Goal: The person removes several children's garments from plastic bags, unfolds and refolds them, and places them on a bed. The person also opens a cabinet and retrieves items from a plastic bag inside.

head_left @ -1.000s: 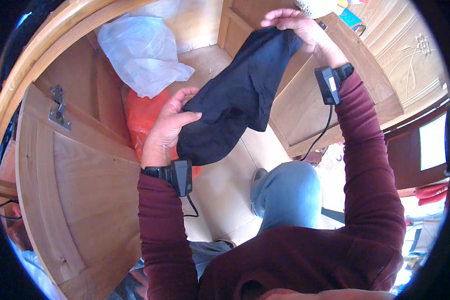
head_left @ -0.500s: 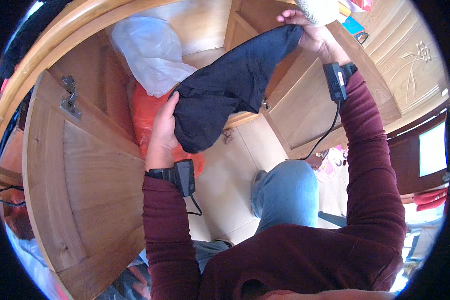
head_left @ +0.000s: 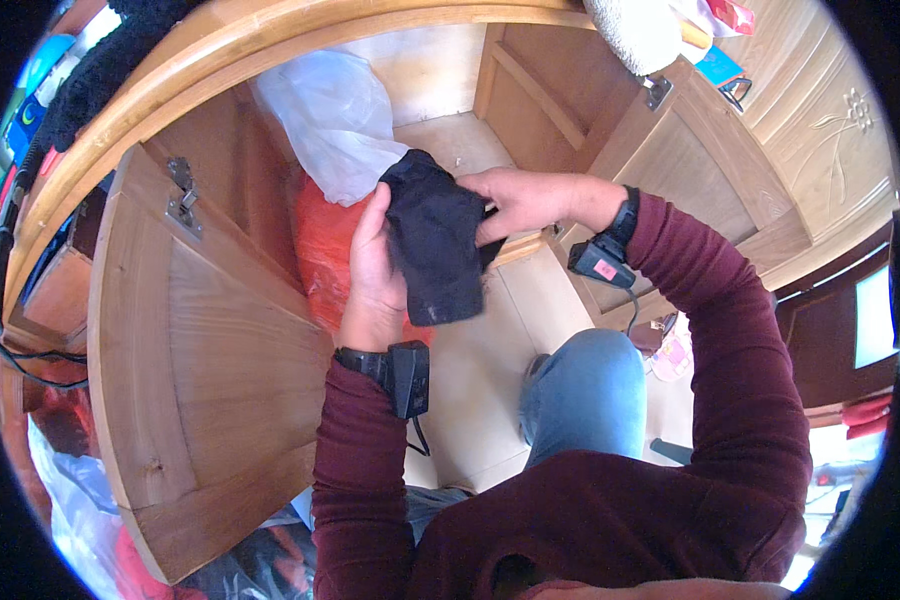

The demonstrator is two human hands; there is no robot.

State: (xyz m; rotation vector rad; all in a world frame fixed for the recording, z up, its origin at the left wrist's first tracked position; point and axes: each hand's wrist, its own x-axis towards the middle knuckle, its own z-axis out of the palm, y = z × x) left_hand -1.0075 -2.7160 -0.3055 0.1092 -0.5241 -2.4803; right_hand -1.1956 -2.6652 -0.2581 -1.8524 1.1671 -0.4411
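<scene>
A black piece of cloth, folded into a short bundle, hangs between my two hands in front of the cabinet opening. My left hand grips its left side, thumb pointing up along the edge and the other fingers hidden behind. From the right, my right hand has its thumb and fingers closed on the cloth's right edge. What kind of garment the cloth is does not show. Just behind the bundle, inside the cabinet, are a whitish plastic bag and a red plastic bag.
The left cabinet door swings out beside my left arm, and the right cabinet door stands open too. A wooden top edge runs across the far side, with a white fuzzy object on it. My bent knee rises below.
My right hand has come down and left, toward my left hand. The black cloth, stretched out long before, is now folded into a compact bundle.
</scene>
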